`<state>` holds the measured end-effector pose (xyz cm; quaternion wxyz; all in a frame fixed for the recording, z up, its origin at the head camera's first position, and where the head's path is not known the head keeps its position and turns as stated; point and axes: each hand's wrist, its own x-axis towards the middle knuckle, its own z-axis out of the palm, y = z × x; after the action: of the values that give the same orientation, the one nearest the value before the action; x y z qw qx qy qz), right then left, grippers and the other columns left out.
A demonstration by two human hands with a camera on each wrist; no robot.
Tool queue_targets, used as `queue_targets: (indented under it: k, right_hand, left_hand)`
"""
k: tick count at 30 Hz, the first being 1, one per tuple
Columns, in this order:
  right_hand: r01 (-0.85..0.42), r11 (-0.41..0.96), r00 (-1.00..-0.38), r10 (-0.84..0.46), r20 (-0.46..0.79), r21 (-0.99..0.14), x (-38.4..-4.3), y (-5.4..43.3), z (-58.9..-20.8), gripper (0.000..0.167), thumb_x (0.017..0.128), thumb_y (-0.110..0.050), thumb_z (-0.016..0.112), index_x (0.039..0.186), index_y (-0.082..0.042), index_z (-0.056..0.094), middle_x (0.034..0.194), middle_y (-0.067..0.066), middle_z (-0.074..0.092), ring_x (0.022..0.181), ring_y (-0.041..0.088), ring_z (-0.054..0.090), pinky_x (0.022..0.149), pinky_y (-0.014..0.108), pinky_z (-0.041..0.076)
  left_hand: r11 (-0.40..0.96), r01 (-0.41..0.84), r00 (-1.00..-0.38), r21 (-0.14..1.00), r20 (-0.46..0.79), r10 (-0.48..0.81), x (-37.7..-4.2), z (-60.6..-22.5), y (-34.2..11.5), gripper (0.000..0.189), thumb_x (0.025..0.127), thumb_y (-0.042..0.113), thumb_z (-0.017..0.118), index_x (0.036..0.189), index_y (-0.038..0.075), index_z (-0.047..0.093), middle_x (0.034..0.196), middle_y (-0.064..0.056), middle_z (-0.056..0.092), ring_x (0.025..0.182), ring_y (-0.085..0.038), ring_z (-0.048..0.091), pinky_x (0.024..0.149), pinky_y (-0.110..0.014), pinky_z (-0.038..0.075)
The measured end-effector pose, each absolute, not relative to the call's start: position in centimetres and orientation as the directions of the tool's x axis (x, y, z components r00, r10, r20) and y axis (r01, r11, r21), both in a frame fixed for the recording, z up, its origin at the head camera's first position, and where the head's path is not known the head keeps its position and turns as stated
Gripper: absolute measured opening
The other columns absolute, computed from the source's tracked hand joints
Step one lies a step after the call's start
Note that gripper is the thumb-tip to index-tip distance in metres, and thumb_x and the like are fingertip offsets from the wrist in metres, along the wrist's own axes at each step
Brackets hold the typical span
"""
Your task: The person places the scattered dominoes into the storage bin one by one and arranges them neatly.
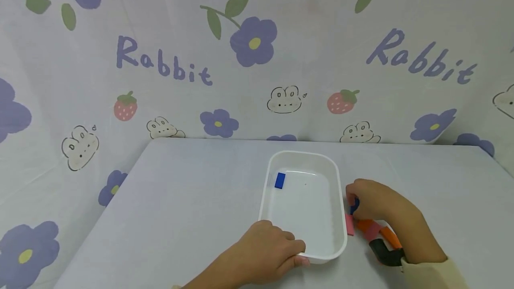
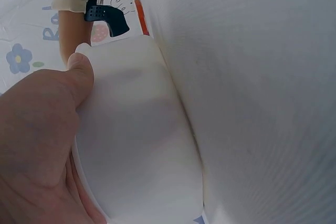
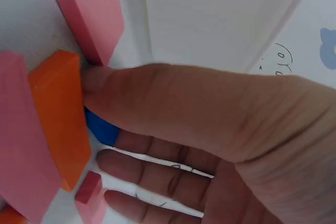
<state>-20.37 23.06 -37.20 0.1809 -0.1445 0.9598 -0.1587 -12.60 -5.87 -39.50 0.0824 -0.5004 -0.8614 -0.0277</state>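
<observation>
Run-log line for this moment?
left hand: grips white tray; right hand: pinches blue block outside tray; inside tray: another blue block; by right hand: pink blocks, orange blocks

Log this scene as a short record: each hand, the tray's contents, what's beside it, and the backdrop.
left hand: grips near rim of white tray
right hand: pinches held blue block, right of tray
tray contents: one loose blue block, toward far left
beside tray, right: pink block, orange block, others
backdrop: printed cloth with flowers, strawberries, rabbits
</observation>
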Motion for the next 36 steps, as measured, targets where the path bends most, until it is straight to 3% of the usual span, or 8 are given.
queue_targets:
  k: [11,20,36]
  right_hand:
    - [-0.253,0.882,-0.906,-0.360,-0.223,-0.398,-20.7,24.3,-37.8,0.021,0.075,-0.006,0.080,0.088,-0.011,0.066,0.085,0.002,0.057,0.075,0.021,0.052,0.068,0.037,0.054]
    - [-0.294,0.853,-0.915,-0.382,-0.130,-0.431,-20.4,25.6,-36.6,0.018,0.078,-0.010,0.077,0.090,-0.013,0.065,0.093,0.000,0.061,0.095,0.028,0.058,0.086,0.053,0.052]
    - [-0.408,0.792,-0.906,-0.413,0.094,-0.454,-19.5,24.2,-34.1,0.018,0.082,-0.008,0.078,0.090,-0.015,0.064,0.097,-0.001,0.061,0.099,0.030,0.059,0.084,0.048,0.054]
  left_hand:
    - [0.494,0.869,-0.485,-0.029,0.153,0.861,-12.6,-39.4,-5.7,0.035,0.104,0.051,0.045,0.081,0.026,0.055,0.063,0.015,0.043,0.055,0.001,0.039,0.053,-0.020,0.030]
    - [0.500,0.865,-0.490,-0.037,0.147,0.859,-12.6,-39.3,-5.6,0.036,0.104,0.051,0.044,0.082,0.026,0.055,0.063,0.015,0.042,0.056,0.001,0.038,0.053,-0.020,0.030]
    - [0.505,0.863,-0.498,-0.015,0.143,0.855,-12.6,-39.4,-5.8,0.036,0.105,0.051,0.043,0.082,0.026,0.055,0.063,0.015,0.041,0.055,0.001,0.037,0.054,-0.020,0.030]
